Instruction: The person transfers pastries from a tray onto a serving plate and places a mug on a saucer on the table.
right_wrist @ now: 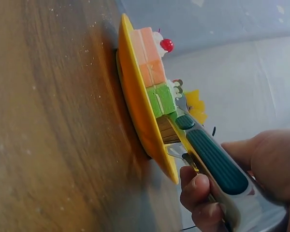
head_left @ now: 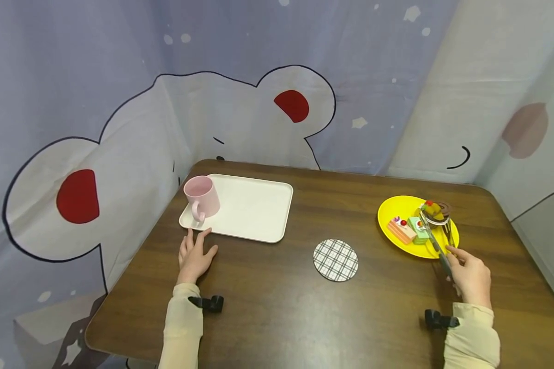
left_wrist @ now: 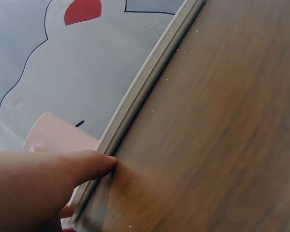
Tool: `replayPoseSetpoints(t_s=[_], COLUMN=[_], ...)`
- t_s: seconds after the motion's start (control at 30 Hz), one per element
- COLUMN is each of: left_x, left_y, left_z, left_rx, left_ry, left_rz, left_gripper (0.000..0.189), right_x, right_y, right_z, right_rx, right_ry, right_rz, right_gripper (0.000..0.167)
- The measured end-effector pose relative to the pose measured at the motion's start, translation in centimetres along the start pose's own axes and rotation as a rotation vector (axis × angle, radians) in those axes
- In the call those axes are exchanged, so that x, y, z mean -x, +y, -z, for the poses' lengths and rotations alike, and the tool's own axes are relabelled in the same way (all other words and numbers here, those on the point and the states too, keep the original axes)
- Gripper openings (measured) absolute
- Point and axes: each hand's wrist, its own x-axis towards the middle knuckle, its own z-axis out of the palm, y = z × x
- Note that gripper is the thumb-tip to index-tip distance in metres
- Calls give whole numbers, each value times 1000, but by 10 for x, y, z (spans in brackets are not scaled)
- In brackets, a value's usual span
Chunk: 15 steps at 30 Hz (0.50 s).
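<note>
My right hand [head_left: 473, 277] grips metal tongs [right_wrist: 217, 159] with dark green inlays. Their tips reach over a yellow plate [head_left: 390, 207], one arm on each side of a round toy cake [head_left: 436, 214] topped with yellow and red pieces; whether they squeeze it I cannot tell. Beside it on the plate lie an orange cake slice [head_left: 400, 231] and a green one [head_left: 417, 234]. My left hand [head_left: 196, 259] spreads its fingers at the near edge of a white tray [head_left: 254, 207], below a pink mug [head_left: 203, 200] standing on the tray's left part.
A round plaid coaster [head_left: 335, 260] lies mid-table, between the tray and the plate. The brown wooden table [head_left: 304, 318] meets a patterned curtain [head_left: 364, 102] at the back and sides. Each wrist wears a black camera strap.
</note>
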Motion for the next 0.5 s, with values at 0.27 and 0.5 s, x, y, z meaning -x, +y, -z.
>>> replayPoseSetpoints(t_s=[0.27,0.5], left_x=[-1,0], left_y=[1,0], left_z=[-1,-2], left_rx=[3,3], left_ry=[10,19], left_rz=[10,10], left_gripper=[56,56], right_x=[3,13], right_y=[-5,-8], right_z=[8,18], right_rx=[46,50], right_ry=[18,-30], right_rz=[-12,-20], right_gripper=[47,48])
